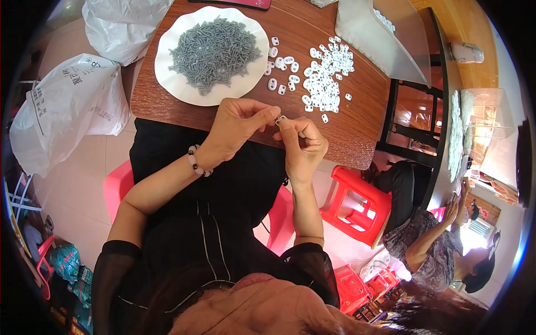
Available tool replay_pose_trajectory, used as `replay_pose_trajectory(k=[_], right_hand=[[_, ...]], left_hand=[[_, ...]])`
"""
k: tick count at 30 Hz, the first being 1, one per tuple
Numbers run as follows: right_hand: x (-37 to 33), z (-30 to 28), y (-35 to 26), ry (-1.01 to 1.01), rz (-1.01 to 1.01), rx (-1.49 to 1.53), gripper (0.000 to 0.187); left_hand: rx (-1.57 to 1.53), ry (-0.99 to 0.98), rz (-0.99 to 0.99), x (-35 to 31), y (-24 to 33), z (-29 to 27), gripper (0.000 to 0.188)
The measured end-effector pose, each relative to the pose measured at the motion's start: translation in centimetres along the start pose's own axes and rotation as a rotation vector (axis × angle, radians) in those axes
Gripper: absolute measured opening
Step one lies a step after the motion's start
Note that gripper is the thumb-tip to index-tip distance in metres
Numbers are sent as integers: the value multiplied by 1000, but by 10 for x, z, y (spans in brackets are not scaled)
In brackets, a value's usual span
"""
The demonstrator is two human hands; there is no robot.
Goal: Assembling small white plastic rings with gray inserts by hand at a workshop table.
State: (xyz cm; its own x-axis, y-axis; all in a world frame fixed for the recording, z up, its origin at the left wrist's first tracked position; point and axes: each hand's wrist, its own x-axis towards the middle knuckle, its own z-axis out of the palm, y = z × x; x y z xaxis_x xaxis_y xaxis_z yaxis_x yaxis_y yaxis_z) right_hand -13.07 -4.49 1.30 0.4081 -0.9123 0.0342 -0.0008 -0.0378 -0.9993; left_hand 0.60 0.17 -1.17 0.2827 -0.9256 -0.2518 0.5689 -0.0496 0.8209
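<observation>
My left hand (237,127) is closed in a pinch over the table's near edge, its thumb and fingertip right beside a small white two-holed plastic piece (281,119). What those left fingers hold is too small to make out. The thumb and fingers of my right hand (304,149) grip the white piece. Another bit of white shows among the right fingers. Just beyond my hands, a white wavy-rimmed plate (167,78) bears a heap of small grey spring-like pieces (215,53). Many loose white two-holed pieces (324,84) lie right of the plate.
The brown wooden table (245,120) has a clear-sided container (368,39) at its far right. White plastic sacks (72,111) stand on the floor at left. A red stool (360,206) is at right. Farther right, another person (430,245) works at a second table.
</observation>
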Motion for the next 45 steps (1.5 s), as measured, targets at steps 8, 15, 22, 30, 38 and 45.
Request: replay_pose_trajectory(k=[8, 15, 22, 30, 38, 45], right_hand=[[3, -2, -3, 25, -20, -9, 12], [3, -4, -4, 38, -6, 11, 12], [6, -21, -10, 140, -40, 3, 10], [7, -38, -14, 233, -166, 58, 10], [6, -39, -15, 206, -158, 64, 10], [7, -37, -11, 192, -139, 60, 10]], left_hand=[[-25, -12, -23, -2, 5, -1, 25], [-34, -44, -57, -3, 10, -2, 25], [279, -206, 44, -16, 46, 6, 13], [1490, -120, 814, 44, 65, 6, 23], [1844, -196, 737, 59, 52, 8, 16], [1524, -173, 849, 38, 53, 9, 19]])
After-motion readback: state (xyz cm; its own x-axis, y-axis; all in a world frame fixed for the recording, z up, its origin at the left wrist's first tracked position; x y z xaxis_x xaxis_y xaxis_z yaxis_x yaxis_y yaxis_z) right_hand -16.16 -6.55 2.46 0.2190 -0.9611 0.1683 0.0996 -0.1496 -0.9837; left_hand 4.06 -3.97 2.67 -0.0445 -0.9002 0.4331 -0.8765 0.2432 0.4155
